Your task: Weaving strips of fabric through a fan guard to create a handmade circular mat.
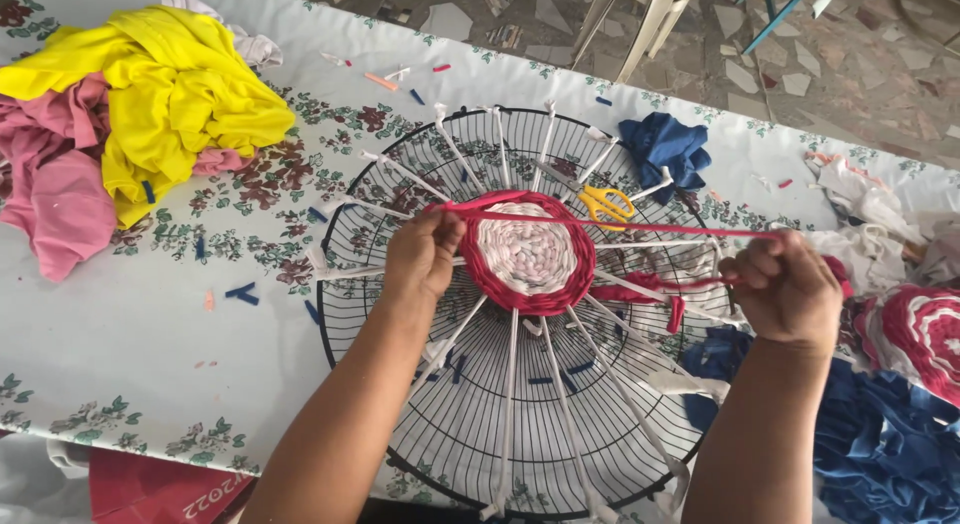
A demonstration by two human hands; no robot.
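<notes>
Left hand (422,256) pins red strip (640,225) at woven round (527,252), right hand (790,289) fisted on strip's far-right end; keep tension even, w/o bending white spokes (508,404).

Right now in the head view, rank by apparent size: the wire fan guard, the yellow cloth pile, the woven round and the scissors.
1. Wire fan guard
2. Yellow cloth pile
3. Woven round
4. Scissors
</notes>
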